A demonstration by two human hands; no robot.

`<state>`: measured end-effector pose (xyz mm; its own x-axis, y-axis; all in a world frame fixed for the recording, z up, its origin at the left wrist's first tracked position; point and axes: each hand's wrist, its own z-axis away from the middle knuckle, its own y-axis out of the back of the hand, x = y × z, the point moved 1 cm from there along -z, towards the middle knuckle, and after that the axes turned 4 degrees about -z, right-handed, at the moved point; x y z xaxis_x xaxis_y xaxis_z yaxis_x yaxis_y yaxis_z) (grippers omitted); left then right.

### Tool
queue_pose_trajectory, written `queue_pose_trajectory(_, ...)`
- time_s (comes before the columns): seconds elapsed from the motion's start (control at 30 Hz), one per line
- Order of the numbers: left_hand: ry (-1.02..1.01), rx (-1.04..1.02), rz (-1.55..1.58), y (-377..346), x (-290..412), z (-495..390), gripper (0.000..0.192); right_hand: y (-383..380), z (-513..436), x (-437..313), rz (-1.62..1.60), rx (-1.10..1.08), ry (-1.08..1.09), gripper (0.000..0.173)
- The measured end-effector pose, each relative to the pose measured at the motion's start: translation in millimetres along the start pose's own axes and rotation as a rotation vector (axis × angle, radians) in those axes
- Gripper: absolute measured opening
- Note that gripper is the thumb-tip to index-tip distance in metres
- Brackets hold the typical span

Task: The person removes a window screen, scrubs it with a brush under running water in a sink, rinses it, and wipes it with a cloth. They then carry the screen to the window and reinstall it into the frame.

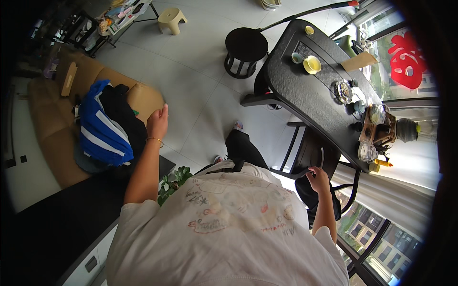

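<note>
My left hand (157, 123), with a yellow bracelet at the wrist, is raised beside the tan leather sofa (146, 100). Its fingers are close together and its palm is hidden; I see nothing in it. On the sofa lie a blue garment with white stripes (102, 132) and black clothing (116, 103). On the other side, my right hand (317, 178) is loosely curled, with a small gap between thumb and fingers and nothing visible in it. It is over or beside the dark wooden chair (307, 152) and a black bag or cloth (307, 195); contact is unclear.
A dark table (300, 93) carries a yellow bowl (312, 65), cups, a glass dish and jars. A black round stool (247, 44) and a beige plastic stool (171, 19) stand on the tiled floor. A leafy plant (175, 180) and a black counter (71, 221) are on the left.
</note>
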<state>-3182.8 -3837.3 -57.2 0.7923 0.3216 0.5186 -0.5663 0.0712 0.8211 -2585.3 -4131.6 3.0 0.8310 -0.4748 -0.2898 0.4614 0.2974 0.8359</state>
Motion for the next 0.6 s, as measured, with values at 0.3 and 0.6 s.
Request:
queue_pose_trajectory(0.3,0.183,-0.22,-0.195,-24.6,-115.7,-134.2,0.041,101.7,-319.8,-192.5,0.148,-0.008,0.212,0.029)
queue_pose_trajectory(0.6,0.575,-0.667,-0.246,-4.8,-187.4,-153.9,0.049,235.1,-591.1,-507.2,0.006,0.111,0.742,0.028)
